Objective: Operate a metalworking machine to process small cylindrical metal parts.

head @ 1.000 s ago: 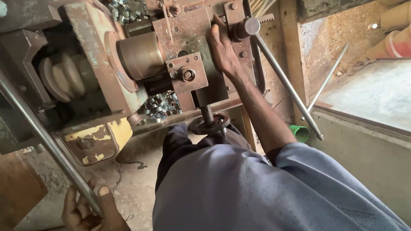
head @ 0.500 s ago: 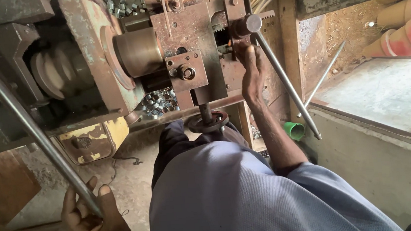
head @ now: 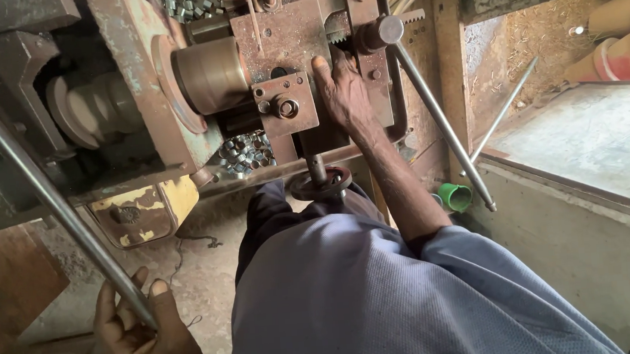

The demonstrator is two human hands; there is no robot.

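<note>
Fingers of the left hand (head: 144, 336) wrap the long steel lever (head: 47, 198) for leverage, while the right hand (head: 342, 92) rests flat, fingers extended, steadying the rusty machine plate (head: 285, 37).

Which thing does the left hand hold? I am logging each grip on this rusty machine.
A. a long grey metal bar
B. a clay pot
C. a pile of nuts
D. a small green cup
A: the left hand is closed around the lower end of the long grey metal bar, which slants up past the machine, while the right hand lies flat on the rusty plate.
</note>
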